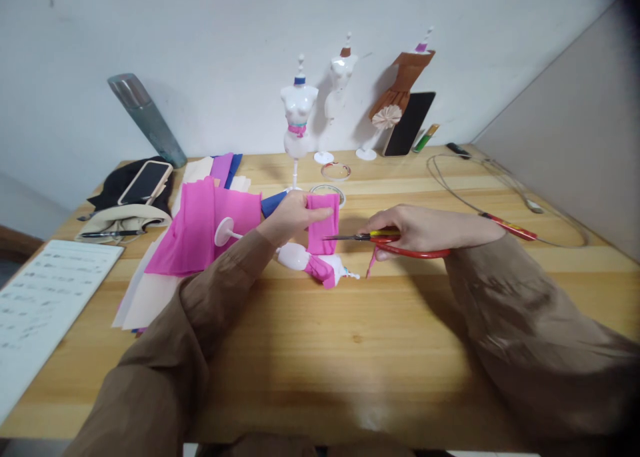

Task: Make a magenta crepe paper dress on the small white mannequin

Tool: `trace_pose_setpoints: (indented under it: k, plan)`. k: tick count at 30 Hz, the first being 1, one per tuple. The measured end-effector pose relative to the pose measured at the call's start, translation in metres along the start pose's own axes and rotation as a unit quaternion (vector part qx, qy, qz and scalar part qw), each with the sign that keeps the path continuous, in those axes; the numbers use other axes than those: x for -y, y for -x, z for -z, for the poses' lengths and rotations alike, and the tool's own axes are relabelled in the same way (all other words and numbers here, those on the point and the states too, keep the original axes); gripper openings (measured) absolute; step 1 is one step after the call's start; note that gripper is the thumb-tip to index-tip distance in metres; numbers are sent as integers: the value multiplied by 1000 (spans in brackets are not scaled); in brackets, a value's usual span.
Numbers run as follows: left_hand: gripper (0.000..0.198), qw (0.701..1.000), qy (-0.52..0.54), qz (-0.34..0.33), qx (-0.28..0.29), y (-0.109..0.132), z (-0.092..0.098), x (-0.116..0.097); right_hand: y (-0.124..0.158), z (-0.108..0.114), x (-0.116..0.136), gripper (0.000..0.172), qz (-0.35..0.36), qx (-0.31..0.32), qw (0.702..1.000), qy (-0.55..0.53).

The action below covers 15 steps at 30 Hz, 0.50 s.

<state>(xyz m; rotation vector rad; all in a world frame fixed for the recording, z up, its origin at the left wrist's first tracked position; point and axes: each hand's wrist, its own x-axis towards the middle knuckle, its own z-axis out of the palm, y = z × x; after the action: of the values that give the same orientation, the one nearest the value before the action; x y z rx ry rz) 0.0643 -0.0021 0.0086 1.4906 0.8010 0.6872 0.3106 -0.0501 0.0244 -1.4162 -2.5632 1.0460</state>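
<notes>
A small folded piece of pink cloth [324,225] is held upright in my left hand [294,216], the thumb lying across its front. My right hand [407,227] grips scissors [419,252] with red and yellow handles. Their dark blades point left and reach over the lower part of the cloth. A thin pink strip [371,264] hangs beneath my right fingers. Just below the cloth lies a white mini mannequin [294,257] with pink cloth around its torso, its base toward the left, partly hidden by my left wrist.
More pink cloth [195,234] is piled left. Three mannequins stand at the back, one in a brown dress [407,74]. Also there: tape rolls [336,171], a leaning black tablet [410,125], a phone [147,182], a bottle [147,120], a printed sheet [47,297] and a cable [440,177].
</notes>
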Motion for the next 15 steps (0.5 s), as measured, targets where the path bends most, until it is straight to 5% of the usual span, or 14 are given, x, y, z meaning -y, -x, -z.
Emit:
trace_pose_setpoints:
  k: [6,15]
  plan:
    - [25,978,-181,-66,78,4,9,-18,-3,0,7,47,-3,12,1000,20]
    - [29,958,-261,-111,34,4,10,-19,-5,-2,10,43,18,-3,1000,16]
